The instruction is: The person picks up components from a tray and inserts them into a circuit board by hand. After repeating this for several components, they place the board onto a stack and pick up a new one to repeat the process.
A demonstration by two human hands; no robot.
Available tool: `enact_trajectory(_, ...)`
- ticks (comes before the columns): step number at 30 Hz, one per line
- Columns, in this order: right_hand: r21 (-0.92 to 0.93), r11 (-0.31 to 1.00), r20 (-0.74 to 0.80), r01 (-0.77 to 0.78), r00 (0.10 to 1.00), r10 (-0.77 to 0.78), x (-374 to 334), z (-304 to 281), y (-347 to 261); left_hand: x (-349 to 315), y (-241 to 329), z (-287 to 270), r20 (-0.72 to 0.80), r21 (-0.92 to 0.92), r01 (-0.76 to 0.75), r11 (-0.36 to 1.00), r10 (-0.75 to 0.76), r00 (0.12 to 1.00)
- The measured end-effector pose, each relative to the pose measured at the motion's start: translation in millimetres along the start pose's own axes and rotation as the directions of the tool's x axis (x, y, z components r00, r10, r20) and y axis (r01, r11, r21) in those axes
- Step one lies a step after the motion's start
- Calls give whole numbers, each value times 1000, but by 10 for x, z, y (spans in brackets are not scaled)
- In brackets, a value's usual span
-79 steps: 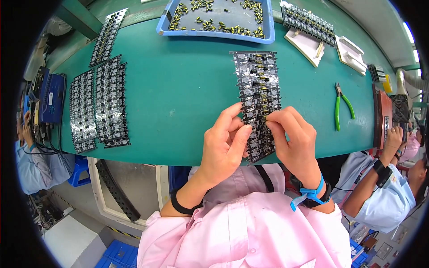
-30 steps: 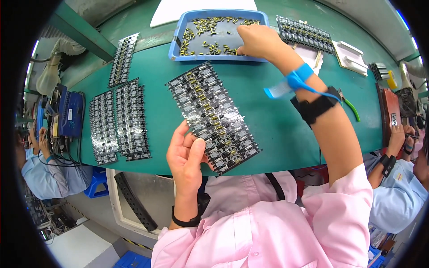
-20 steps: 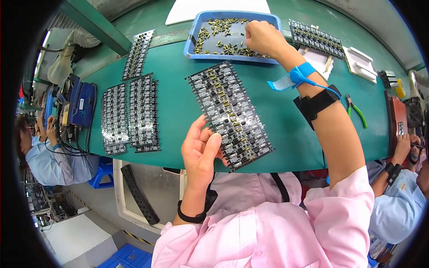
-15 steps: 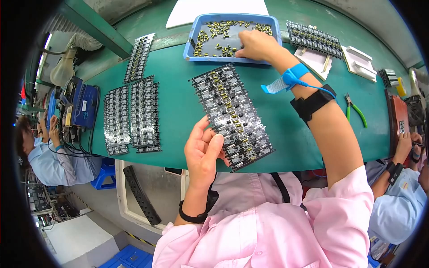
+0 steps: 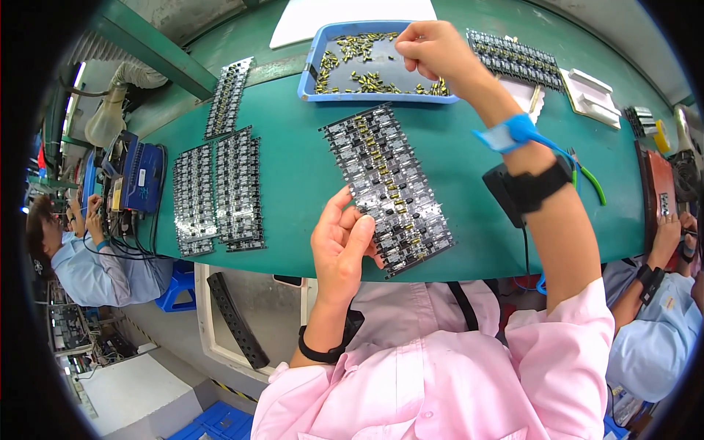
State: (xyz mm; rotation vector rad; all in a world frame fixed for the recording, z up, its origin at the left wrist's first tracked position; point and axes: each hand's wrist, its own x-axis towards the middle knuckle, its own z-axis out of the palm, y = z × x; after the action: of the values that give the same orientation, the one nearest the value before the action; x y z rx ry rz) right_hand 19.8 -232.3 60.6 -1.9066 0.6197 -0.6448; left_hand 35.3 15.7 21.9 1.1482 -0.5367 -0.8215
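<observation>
Left hand (image 5: pixel 342 253) clasps a circuit panel (image 5: pixel 392 189); right hand (image 5: pixel 440 53) curls over tray (image 5: pixel 352 97), any hold unclear

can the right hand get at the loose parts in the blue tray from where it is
Probably yes: the right hand appears to be over the blue tray, and nothing seems to stand between it and the loose parts. Whether it holds one is too small to tell.

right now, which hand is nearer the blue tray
Right. The right hand is over the blue tray; the left hand is well short of it, holding a circuit board panel.
</observation>
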Motion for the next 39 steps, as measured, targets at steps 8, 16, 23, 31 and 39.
enact_trajectory(8, 230, 970, 175, -73, 984, 33, -1263, -272, -494, 28, -101, 97, 63, -5, 53, 999, -52, 997)
enact_trajectory(16, 211, 940, 48, -267, 964, 263, -1930, 69, -241, 39, -160, 215, 146, -21, 85, 996, -81, 986)
enact_trajectory(23, -265, 962, -68, 68, 994, -89, -1905, 174, -213, 17, -180, 190, 159, -29, 84, 996, -78, 984)
enact_trajectory(31, -289, 952, -80, 97, 989, -125, -1909, 232, -184, 14, -203, 174, 182, -28, 70, 997, -63, 981)
enact_trajectory(39, -282, 957, -105, 64, 990, -98, -1905, 240, -198, 13, -196, 177, 192, -19, 66, 998, -61, 980)
